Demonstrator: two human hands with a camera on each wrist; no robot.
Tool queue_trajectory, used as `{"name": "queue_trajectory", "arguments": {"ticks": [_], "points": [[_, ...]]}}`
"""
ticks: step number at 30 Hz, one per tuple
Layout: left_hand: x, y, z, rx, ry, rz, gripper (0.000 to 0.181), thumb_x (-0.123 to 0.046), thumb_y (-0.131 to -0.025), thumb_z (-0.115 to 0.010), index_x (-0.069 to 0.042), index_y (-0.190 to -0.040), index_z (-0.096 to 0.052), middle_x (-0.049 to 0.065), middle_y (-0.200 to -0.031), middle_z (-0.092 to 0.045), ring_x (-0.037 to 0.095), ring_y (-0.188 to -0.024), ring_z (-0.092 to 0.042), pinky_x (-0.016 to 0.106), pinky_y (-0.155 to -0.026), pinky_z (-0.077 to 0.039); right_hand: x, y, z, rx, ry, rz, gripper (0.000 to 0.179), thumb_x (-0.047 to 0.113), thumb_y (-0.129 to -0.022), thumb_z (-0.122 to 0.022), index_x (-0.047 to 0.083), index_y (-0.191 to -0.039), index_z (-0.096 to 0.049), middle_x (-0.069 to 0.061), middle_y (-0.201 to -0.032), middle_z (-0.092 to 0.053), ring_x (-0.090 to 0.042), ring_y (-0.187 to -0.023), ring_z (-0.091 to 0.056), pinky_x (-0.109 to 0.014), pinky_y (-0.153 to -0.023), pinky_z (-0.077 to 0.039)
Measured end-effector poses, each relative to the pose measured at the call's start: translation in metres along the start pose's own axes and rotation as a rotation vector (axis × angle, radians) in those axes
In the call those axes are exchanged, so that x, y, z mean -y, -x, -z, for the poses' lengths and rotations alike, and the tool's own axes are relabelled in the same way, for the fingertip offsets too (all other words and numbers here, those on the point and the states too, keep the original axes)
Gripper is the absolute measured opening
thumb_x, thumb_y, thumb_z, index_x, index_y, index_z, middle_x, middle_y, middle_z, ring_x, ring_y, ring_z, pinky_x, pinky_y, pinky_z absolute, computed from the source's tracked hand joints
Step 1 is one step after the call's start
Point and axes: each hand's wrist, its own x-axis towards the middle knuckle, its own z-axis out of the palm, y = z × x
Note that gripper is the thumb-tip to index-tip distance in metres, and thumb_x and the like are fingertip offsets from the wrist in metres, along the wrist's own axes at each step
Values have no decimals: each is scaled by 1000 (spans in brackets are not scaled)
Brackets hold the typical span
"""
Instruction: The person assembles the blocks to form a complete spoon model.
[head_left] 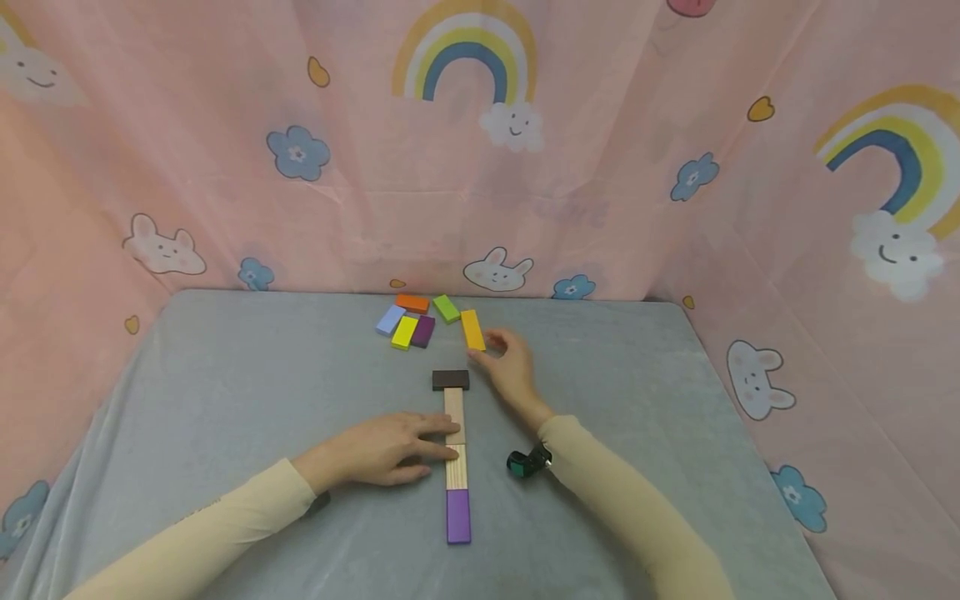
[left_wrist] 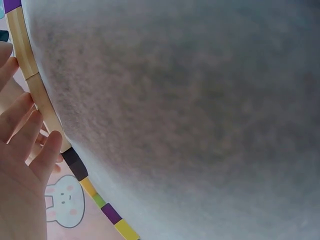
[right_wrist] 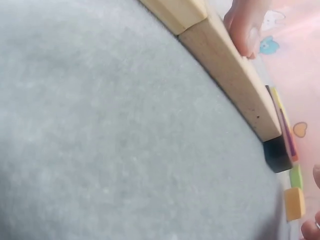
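A row of blocks runs down the middle of the table: a dark brown block [head_left: 451,380] set crosswise at the far end, two plain wooden blocks [head_left: 455,468] and a purple block [head_left: 458,517] nearest me. My left hand [head_left: 378,448] lies beside the row with its fingers extended, two fingertips over the plain wooden blocks. Beyond the row, my right hand [head_left: 512,367] is at the near end of an orange-yellow block [head_left: 472,330]. Its thumb and index finger are bent and spread apart. In the right wrist view a gap shows between its fingertips [right_wrist: 311,230] and that block.
Left of the orange-yellow block lie a light green block [head_left: 446,309], an orange-red block [head_left: 412,303], a light blue block [head_left: 391,320], a yellow block [head_left: 404,332] and a dark purple block [head_left: 423,332]. A pink printed curtain [head_left: 600,167] hangs behind the grey-covered table [head_left: 637,375].
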Motion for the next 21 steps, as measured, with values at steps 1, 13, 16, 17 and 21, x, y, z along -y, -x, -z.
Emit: {"name": "queue_trajectory", "arguments": {"ticks": [1,13,16,17,21], "points": [[0,0,-1,-3,1,0,39,-32,-97,-60,-30,-136,-60,1,-152,-49,19,-143,-45,39,-113,-45,-1,-1,-2,-11,7,-7,49,24,-81,-82,3,-121,-64,-15,-121,-67,-29,-111,-64,-43,-102,-51],[-1,0,0,17,15,32,39,-32,-97,-60,-32,-136,-60,-1,-153,-48,18,-143,-45,39,-114,-44,-7,0,-10,-47,46,-30,45,25,-80,-83,4,-114,-64,-14,-108,-68,-29,-107,-57,-44,-99,-44],[-1,-1,-1,17,16,31,39,-31,-97,-60,-32,-136,-60,-1,-153,-48,18,-143,-45,40,-114,-44,-8,1,-11,-55,39,-22,43,24,-79,-83,2,-111,-63,-15,-109,-64,-29,-105,-54,-43,-96,-43],[-1,-1,-1,14,15,29,39,-31,-97,-60,-32,-136,-60,-1,-153,-48,18,-143,-45,40,-114,-44,-9,1,-11,-58,42,-18,43,24,-79,-83,2,-110,-63,-15,-109,-62,-29,-104,-53,-42,-95,-43],[0,0,-2,1,15,26,39,-31,-97,-61,-32,-136,-60,-1,-152,-49,18,-143,-45,40,-113,-45,-10,2,-12,-62,63,-8,41,23,-79,-83,1,-106,-62,-16,-110,-55,-29,-101,-49,-41,-93,-41]]}}
